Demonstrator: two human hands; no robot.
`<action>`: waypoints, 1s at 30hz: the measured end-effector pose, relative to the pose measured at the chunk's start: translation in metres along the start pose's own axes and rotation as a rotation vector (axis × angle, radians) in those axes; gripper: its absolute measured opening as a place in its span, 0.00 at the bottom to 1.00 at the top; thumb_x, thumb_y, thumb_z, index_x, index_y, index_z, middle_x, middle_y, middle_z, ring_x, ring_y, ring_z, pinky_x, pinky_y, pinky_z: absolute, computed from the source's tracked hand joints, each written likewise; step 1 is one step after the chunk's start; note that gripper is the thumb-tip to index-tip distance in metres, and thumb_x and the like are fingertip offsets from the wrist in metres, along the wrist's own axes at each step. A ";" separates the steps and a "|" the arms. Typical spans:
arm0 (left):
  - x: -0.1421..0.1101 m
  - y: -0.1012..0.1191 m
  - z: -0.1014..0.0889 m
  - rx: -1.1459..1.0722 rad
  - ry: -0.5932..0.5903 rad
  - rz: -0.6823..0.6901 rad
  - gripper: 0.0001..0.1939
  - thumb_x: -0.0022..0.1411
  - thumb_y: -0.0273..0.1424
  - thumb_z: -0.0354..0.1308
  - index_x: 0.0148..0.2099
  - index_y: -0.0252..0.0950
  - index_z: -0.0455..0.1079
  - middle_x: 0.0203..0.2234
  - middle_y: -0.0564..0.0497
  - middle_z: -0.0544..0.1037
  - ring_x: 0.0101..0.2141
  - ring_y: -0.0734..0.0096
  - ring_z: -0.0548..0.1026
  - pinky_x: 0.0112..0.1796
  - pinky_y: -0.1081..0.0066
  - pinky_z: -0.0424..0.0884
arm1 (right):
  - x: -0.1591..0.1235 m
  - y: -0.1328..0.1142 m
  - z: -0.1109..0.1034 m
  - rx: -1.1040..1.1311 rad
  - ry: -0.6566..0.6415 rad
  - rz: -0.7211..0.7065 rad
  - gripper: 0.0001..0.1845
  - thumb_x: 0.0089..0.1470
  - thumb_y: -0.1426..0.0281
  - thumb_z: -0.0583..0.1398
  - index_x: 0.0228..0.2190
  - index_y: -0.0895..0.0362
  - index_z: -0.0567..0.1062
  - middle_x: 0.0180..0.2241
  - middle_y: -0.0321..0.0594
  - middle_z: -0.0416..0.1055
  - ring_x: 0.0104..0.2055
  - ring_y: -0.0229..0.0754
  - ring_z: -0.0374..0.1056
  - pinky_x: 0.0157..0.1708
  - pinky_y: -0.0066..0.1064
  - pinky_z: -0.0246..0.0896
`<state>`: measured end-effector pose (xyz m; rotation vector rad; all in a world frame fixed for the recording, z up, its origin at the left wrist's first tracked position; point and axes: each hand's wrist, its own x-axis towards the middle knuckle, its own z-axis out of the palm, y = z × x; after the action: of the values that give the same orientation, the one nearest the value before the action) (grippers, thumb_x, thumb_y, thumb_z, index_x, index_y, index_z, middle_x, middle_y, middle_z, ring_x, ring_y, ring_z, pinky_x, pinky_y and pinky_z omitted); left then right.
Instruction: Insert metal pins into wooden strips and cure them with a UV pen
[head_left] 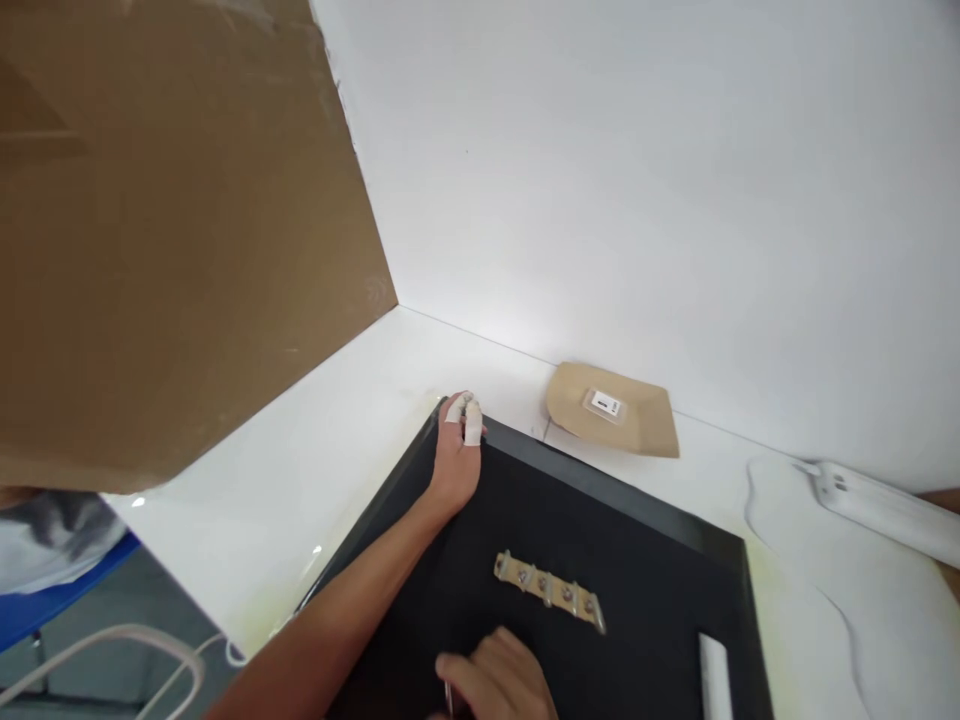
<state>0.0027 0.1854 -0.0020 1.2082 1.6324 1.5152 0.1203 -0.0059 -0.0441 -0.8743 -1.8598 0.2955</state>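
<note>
left hand point(459, 450) curls over the black tray rim point(600, 487), grip unclear; right hand point(504, 682) clenches a thin rod point(449, 698), tan strip point(553, 590) just beyond its knuckles

This seems to be a workshop, or some similar place for small handwork; a white table point(352, 400) stands in the corner between a brown panel point(187, 220) and a white wall point(615, 180); on it lie a black board point(645, 590), bearing a strip with small metal pieces point(557, 592), and what looks like a power strip point(892, 512); the left hand point(458, 460) wears pale finger covers point(472, 424).
</note>
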 end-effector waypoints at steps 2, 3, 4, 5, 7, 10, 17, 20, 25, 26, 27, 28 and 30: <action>0.002 -0.001 0.000 0.004 0.003 -0.004 0.23 0.77 0.52 0.48 0.54 0.38 0.68 0.37 0.49 0.73 0.36 0.67 0.74 0.45 0.64 0.73 | 0.015 -0.001 -0.017 0.043 -0.142 -0.014 0.20 0.72 0.53 0.53 0.45 0.54 0.75 0.22 0.32 0.73 0.22 0.39 0.70 0.36 0.33 0.72; 0.004 -0.001 0.000 0.006 0.007 -0.007 0.22 0.77 0.51 0.48 0.53 0.38 0.68 0.36 0.49 0.73 0.36 0.67 0.74 0.46 0.64 0.73 | 0.022 -0.001 -0.025 0.061 -0.172 -0.025 0.19 0.71 0.53 0.54 0.45 0.54 0.75 0.23 0.32 0.74 0.23 0.38 0.70 0.34 0.32 0.70; 0.005 -0.002 0.001 0.009 0.010 -0.008 0.21 0.78 0.50 0.48 0.53 0.38 0.68 0.35 0.50 0.73 0.36 0.67 0.74 0.47 0.64 0.72 | 0.027 -0.001 -0.031 0.072 -0.188 -0.024 0.19 0.70 0.52 0.55 0.44 0.54 0.74 0.24 0.32 0.75 0.24 0.37 0.70 0.33 0.31 0.69; 0.006 -0.004 0.001 0.010 0.010 -0.009 0.21 0.78 0.50 0.48 0.54 0.38 0.67 0.35 0.50 0.73 0.36 0.67 0.74 0.47 0.64 0.72 | 0.031 -0.001 -0.036 0.074 -0.201 -0.027 0.19 0.69 0.52 0.57 0.44 0.54 0.74 0.24 0.32 0.76 0.25 0.37 0.70 0.34 0.31 0.69; 0.007 -0.006 0.002 0.010 0.006 -0.004 0.21 0.78 0.49 0.47 0.56 0.38 0.66 0.36 0.50 0.73 0.36 0.67 0.74 0.47 0.64 0.72 | 0.033 -0.002 -0.041 0.070 -0.209 -0.032 0.20 0.68 0.51 0.58 0.43 0.55 0.75 0.25 0.33 0.76 0.26 0.37 0.70 0.35 0.31 0.69; 0.005 -0.008 0.001 0.009 -0.002 0.027 0.24 0.78 0.51 0.45 0.57 0.38 0.66 0.37 0.49 0.73 0.37 0.66 0.75 0.47 0.64 0.71 | 0.031 -0.008 -0.045 0.051 -0.219 -0.028 0.16 0.69 0.55 0.59 0.44 0.55 0.75 0.26 0.33 0.77 0.26 0.37 0.70 0.37 0.32 0.69; 0.000 0.005 -0.013 -0.012 -0.142 0.195 0.33 0.75 0.60 0.40 0.59 0.38 0.68 0.41 0.46 0.77 0.42 0.63 0.77 0.54 0.59 0.70 | 0.004 -0.022 -0.090 -0.034 -0.180 0.197 0.11 0.70 0.69 0.59 0.52 0.53 0.74 0.33 0.35 0.82 0.32 0.37 0.76 0.37 0.30 0.73; -0.002 0.022 -0.022 -0.009 -0.323 0.278 0.38 0.72 0.64 0.41 0.55 0.38 0.73 0.48 0.43 0.79 0.44 0.62 0.78 0.55 0.59 0.71 | -0.011 -0.018 -0.114 -0.149 -0.139 0.231 0.16 0.69 0.75 0.58 0.56 0.52 0.74 0.37 0.37 0.83 0.34 0.39 0.77 0.37 0.31 0.75; -0.027 0.060 -0.041 0.141 -0.689 0.366 0.35 0.75 0.61 0.41 0.55 0.40 0.77 0.49 0.45 0.81 0.50 0.58 0.79 0.58 0.57 0.71 | -0.026 -0.005 -0.131 -0.375 -0.089 0.206 0.24 0.69 0.77 0.58 0.63 0.53 0.71 0.43 0.41 0.84 0.41 0.43 0.80 0.41 0.37 0.77; -0.034 0.065 -0.045 0.203 -0.761 0.406 0.33 0.75 0.59 0.42 0.55 0.41 0.78 0.52 0.44 0.81 0.53 0.57 0.78 0.60 0.56 0.70 | -0.027 -0.004 -0.131 -0.383 -0.075 0.202 0.24 0.69 0.77 0.58 0.63 0.53 0.71 0.43 0.41 0.84 0.42 0.43 0.80 0.42 0.38 0.77; -0.041 0.069 -0.049 0.268 -0.804 0.455 0.30 0.75 0.58 0.46 0.55 0.42 0.78 0.55 0.44 0.80 0.57 0.55 0.76 0.62 0.55 0.67 | -0.029 -0.003 -0.131 -0.379 -0.061 0.199 0.23 0.68 0.77 0.59 0.62 0.53 0.72 0.43 0.40 0.84 0.42 0.43 0.80 0.43 0.39 0.77; -0.046 0.071 -0.053 0.332 -0.840 0.503 0.27 0.74 0.57 0.51 0.56 0.43 0.78 0.57 0.44 0.79 0.59 0.54 0.75 0.63 0.53 0.65 | -0.031 -0.003 -0.131 -0.368 -0.047 0.200 0.21 0.68 0.77 0.59 0.59 0.52 0.74 0.43 0.39 0.84 0.42 0.43 0.80 0.44 0.40 0.77; -0.055 0.071 -0.059 0.446 -0.896 0.584 0.25 0.69 0.55 0.61 0.58 0.45 0.77 0.60 0.44 0.78 0.62 0.51 0.73 0.64 0.50 0.62 | -0.034 -0.004 -0.130 -0.355 -0.019 0.216 0.17 0.67 0.77 0.60 0.54 0.51 0.77 0.42 0.39 0.84 0.42 0.43 0.79 0.45 0.40 0.76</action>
<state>-0.0115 0.1064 0.0686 2.3190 1.0368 0.6452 0.2400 -0.0550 -0.0064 -1.3229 -1.8679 0.1056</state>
